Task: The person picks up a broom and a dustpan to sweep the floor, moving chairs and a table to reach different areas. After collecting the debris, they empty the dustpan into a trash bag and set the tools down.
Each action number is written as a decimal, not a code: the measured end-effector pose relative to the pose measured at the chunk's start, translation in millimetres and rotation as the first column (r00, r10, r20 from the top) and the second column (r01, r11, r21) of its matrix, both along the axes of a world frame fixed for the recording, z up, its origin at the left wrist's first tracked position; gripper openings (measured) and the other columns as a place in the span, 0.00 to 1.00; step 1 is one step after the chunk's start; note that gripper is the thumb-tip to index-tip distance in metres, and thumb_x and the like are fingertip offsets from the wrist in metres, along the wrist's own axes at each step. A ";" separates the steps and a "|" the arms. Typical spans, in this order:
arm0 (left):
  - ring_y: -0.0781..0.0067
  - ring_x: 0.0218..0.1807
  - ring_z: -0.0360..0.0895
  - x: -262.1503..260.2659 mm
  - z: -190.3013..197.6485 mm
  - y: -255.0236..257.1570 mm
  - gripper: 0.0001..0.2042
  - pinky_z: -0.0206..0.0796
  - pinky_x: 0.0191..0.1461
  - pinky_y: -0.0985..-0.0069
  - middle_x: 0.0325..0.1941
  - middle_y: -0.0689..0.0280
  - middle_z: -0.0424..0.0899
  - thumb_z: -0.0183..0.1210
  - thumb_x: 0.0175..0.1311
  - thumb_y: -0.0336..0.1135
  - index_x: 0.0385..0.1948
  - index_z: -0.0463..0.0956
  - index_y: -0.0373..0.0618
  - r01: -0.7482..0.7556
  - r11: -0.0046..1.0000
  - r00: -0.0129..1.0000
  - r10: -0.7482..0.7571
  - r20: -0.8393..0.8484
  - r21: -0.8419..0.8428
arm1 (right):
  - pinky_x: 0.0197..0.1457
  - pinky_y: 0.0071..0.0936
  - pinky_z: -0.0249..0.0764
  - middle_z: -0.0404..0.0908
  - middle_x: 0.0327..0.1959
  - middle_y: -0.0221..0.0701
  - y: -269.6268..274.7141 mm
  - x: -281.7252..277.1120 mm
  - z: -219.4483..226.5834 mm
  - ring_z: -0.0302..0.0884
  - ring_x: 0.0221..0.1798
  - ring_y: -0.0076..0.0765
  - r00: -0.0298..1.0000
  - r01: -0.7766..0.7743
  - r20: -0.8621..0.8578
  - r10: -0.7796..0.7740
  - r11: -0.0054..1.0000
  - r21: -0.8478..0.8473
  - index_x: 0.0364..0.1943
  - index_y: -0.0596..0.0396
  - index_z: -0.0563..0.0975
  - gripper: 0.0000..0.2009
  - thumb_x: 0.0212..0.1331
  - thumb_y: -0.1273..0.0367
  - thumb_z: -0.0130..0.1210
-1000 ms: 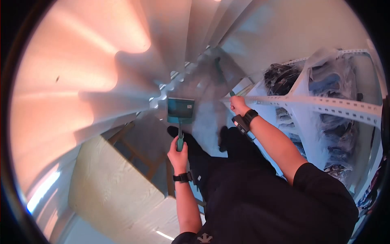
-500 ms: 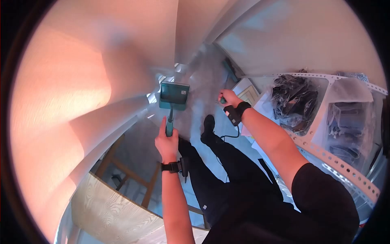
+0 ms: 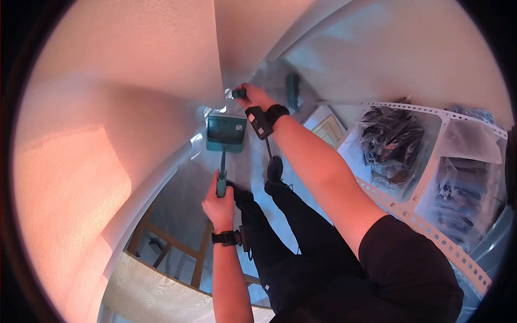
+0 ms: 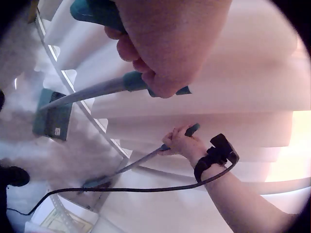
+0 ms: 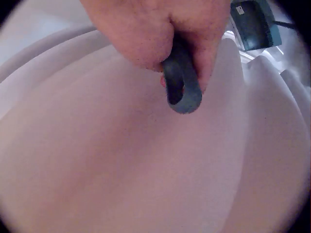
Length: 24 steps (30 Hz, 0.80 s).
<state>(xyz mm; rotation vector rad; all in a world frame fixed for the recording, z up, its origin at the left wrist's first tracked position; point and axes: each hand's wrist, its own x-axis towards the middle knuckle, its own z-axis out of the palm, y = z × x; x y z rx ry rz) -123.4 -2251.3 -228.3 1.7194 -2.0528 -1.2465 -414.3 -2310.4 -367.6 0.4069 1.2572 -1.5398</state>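
Near the curtain [image 3: 124, 118], teal dustpan [image 3: 224, 129]

Warm light washes the curtain [image 3: 70, 183] at the head view's left; glare whitens the left-wrist view's right edge; black corners vignette all.

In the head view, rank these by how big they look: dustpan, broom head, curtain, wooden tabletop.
By visible area:
1. Curtain, by far
2. Wooden tabletop, partly cut off
3. Dustpan
4. Broom head
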 end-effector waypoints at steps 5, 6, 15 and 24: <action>0.56 0.23 0.77 0.2 -1.6 0.9 0.23 0.71 0.34 0.67 0.22 0.53 0.78 0.57 0.48 0.29 0.51 0.79 0.53 -0.007 0.999 0.999 0.006 -0.031 -0.042 | 0.43 0.34 0.79 0.70 0.33 0.35 -21.9 -13.8 -2.3 0.73 0.37 0.34 0.983 0.059 0.180 -0.039 0.992 -0.110 0.37 0.59 0.67 0.04 0.67 0.73 0.44; 0.56 0.22 0.76 0.4 -1.4 2.6 0.23 0.71 0.34 0.67 0.21 0.54 0.77 0.57 0.48 0.29 0.51 0.79 0.53 -0.013 0.999 0.999 0.012 -0.037 -0.046 | 0.42 0.34 0.80 0.70 0.32 0.35 -23.4 -15.6 3.8 0.74 0.36 0.35 0.975 0.099 0.211 -0.067 0.985 -0.145 0.38 0.59 0.67 0.04 0.66 0.73 0.44; 0.57 0.22 0.76 -2.7 4.4 -0.1 0.23 0.71 0.33 0.67 0.21 0.54 0.77 0.57 0.49 0.29 0.51 0.79 0.53 0.001 0.999 1.000 -0.001 0.006 -0.035 | 0.39 0.32 0.83 0.71 0.36 0.37 -39.4 -45.0 -36.2 0.76 0.38 0.37 0.891 -0.250 -0.423 0.163 0.955 -0.159 0.34 0.59 0.70 0.03 0.63 0.74 0.49; 0.56 0.25 0.79 2.2 5.0 -2.8 0.23 0.72 0.36 0.67 0.24 0.53 0.79 0.58 0.49 0.30 0.53 0.78 0.53 -0.012 1.000 1.000 0.012 0.010 -0.019 | 0.31 0.28 0.77 0.74 0.33 0.34 -32.2 -31.9 47.5 0.77 0.34 0.30 0.821 -0.542 -0.149 0.552 0.834 0.103 0.37 0.57 0.75 0.05 0.62 0.70 0.51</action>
